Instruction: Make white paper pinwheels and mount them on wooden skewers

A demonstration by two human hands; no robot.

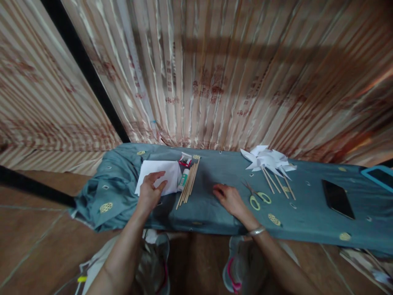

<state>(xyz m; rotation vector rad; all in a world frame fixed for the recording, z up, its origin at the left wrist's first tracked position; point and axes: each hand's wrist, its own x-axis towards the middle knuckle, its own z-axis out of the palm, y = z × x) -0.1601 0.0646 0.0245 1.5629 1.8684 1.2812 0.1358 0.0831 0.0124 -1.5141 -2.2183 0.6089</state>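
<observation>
My left hand [151, 191] is over a stack of white paper sheets [150, 167], thumb and fingers apart, holding nothing. Whether its fingertips touch the paper is unclear. Beside the paper lie a white and green glue stick [183, 180] and a bundle of several thin wooden sticks [190, 182]. A small red and white box [185, 159] sits behind them. On the bare cloth, my right hand [229, 198] rests with its fingers curled together; nothing shows in them. To its right are scissors [256, 196] with yellow-green handles, blades slightly apart.
Several white paper pinwheels [267, 159] on wooden sticks lie toward the back right. Farther right are a black phone [337, 198] and a blue-framed device [379, 177]. Patterned teal cloth [211, 219] covers the bench. A pleated curtain [215, 82] hangs behind, with a dark pole [89, 73] at left.
</observation>
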